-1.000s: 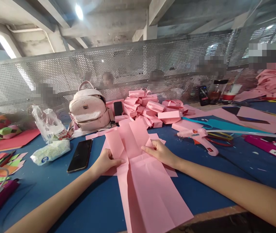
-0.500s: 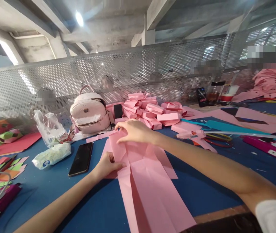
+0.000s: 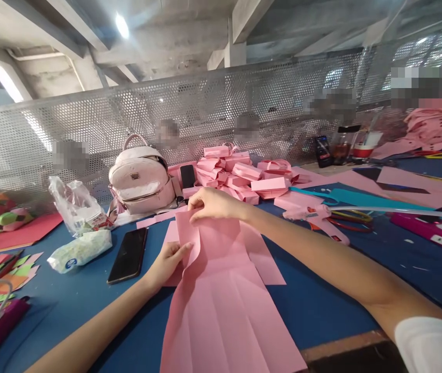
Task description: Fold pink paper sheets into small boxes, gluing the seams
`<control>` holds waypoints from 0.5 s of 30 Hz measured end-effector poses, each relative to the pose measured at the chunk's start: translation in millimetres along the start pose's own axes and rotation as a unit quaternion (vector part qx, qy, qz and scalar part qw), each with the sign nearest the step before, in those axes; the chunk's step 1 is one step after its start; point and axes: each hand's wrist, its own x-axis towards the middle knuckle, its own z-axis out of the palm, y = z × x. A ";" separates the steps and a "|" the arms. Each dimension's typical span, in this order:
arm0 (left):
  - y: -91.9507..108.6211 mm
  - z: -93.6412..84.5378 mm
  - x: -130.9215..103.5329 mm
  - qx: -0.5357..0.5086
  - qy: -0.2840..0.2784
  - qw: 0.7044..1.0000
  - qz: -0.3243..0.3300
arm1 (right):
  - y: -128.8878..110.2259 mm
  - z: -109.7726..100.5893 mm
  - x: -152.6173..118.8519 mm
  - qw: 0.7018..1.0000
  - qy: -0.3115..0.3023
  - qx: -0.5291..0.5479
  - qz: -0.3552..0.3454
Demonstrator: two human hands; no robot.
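Toward seven o'clock, left hand [image 3: 169, 260] and right hand [image 3: 217, 203] pinched creased, oblong pink paper [image 3: 224, 305]; uneven pull risked skewed folds.

A perforated metal partition [image 3: 205, 96] backs the blue tabletop [image 3: 314, 311]; overhead, a lamp [image 3: 122, 26] glows among beams [image 3: 250, 18], apparently concrete.

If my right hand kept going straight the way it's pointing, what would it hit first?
Past the folded pink paper sheet at its fingertips, your right hand would probably meet the pale pink backpack first, though depth is hard to judge from this single view.
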 end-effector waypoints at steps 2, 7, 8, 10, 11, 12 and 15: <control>0.9 0.4 -0.4 -0.007 -0.011 1.000 -0.006 | -0.9 -5.3 -1.3 1.000 0.017 -0.004 0.007; 0.0 -2.0 2.3 -0.011 -0.036 0.999 0.003 | 3.6 -15.8 -3.8 0.999 0.047 0.001 0.004; 0.1 -2.6 2.9 -0.006 -0.039 0.999 0.008 | 5.5 -17.2 -3.6 0.999 0.047 0.009 -0.005; 1.2 -3.6 3.3 0.008 -0.041 0.999 0.021 | 9.7 -19.2 -2.5 0.998 0.045 0.027 -0.026; 2.2 -3.9 3.0 0.017 -0.040 0.999 0.028 | 11.7 -19.7 -1.7 0.998 0.044 0.036 -0.036; 3.4 -3.9 2.4 0.027 -0.037 0.998 0.035 | 13.5 -19.9 -0.9 0.997 0.044 0.045 -0.045; 6.6 -3.7 0.0 0.058 -0.017 0.996 0.064 | 16.9 -18.6 1.0 0.995 0.046 0.062 -0.063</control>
